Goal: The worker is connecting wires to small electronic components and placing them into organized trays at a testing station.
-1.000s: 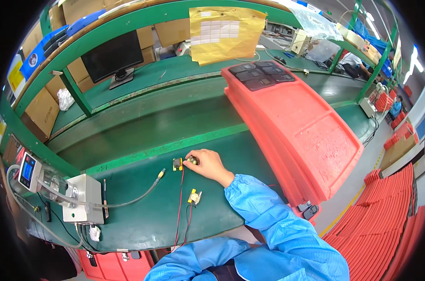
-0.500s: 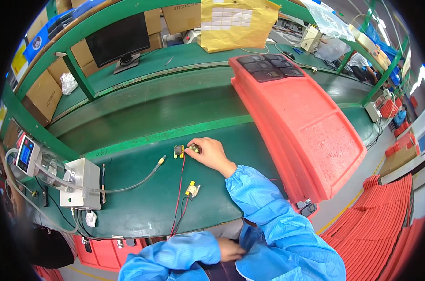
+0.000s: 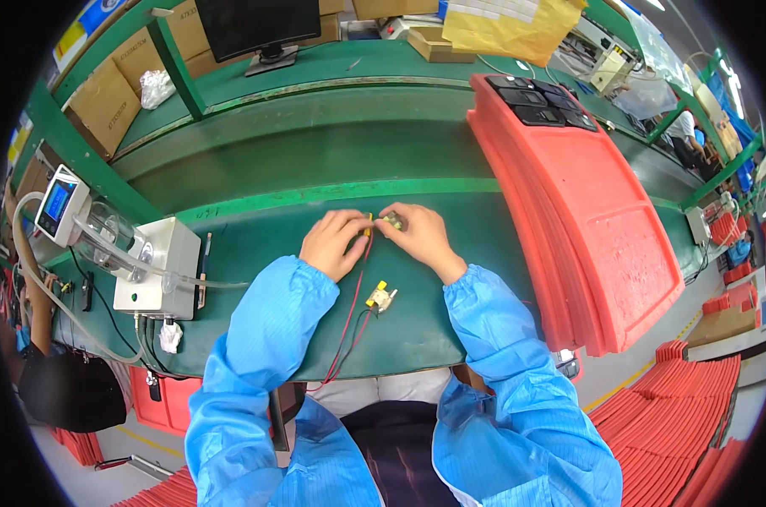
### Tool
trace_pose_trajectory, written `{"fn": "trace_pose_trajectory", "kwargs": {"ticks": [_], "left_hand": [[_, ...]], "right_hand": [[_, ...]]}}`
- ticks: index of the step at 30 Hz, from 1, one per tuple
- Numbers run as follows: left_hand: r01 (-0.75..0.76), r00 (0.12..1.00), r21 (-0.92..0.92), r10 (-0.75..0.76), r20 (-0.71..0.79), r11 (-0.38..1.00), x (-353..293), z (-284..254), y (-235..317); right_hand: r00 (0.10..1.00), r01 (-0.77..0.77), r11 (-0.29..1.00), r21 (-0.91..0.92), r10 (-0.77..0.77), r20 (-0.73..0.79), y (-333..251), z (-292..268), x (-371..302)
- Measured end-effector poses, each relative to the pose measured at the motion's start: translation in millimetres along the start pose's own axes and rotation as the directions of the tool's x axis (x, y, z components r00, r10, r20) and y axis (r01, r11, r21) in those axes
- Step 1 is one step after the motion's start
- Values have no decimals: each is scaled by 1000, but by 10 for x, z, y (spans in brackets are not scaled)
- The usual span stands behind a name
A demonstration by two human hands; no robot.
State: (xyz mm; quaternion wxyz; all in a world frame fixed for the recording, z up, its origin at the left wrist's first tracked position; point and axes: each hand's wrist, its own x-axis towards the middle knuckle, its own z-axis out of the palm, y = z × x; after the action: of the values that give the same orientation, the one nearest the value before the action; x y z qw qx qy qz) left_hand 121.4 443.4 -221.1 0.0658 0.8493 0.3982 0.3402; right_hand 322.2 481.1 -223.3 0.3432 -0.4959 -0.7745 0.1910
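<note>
Both of my hands are close together over the green bench mat. My right hand (image 3: 423, 240) pinches a small greenish part (image 3: 393, 220); its exact kind is too small to make out. My left hand (image 3: 332, 245) is closed at a small yellow clip (image 3: 368, 230) on a red wire, and its fingers hide most of it. The two pieces are side by side, and I cannot tell whether they touch. Nearer to me lies a second yellow-and-white clip (image 3: 380, 297) with red and black leads running to the bench's front edge.
A white box with a clear jar, display and tube (image 3: 168, 270) stands at left. Stacked red plastic trays (image 3: 586, 211) rise at right, with black devices (image 3: 539, 101) on top. Behind are a monitor (image 3: 260, 25) and cartons (image 3: 104, 106). More red trays (image 3: 670, 406) are stacked beside the bench.
My left hand has come up from my lap to the yellow clip on the red wire. My right hand still holds the greenish part. The view has shifted, and the tube's tip is now hidden.
</note>
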Motion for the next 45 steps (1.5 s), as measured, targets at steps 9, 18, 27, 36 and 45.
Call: {"fn": "trace_pose_trajectory", "kwargs": {"ticks": [9, 18, 27, 36, 45], "left_hand": [[101, 992, 82, -94, -78, 992, 275, 273, -494], [276, 961, 69, -273, -47, 959, 148, 301, -538], [237, 934, 13, -225, -279, 971, 63, 215, -362], [227, 957, 165, -189, -219, 960, 195, -259, -258], [-43, 738, -801, -521, -429, 598, 53, -1114, 505]], "right_hand": [[994, -39, 964, -261, 10, -112, -67, 356, 165], [995, -92, 945, -315, 72, -75, -227, 436, 102], [810, 362, 917, -165, -397, -431, -573, 236, -154], [872, 488, 865, 120, -474, -123, -1006, 386, -459], [842, 522, 637, 567, -490, -225, -1380, 492, -592]]}}
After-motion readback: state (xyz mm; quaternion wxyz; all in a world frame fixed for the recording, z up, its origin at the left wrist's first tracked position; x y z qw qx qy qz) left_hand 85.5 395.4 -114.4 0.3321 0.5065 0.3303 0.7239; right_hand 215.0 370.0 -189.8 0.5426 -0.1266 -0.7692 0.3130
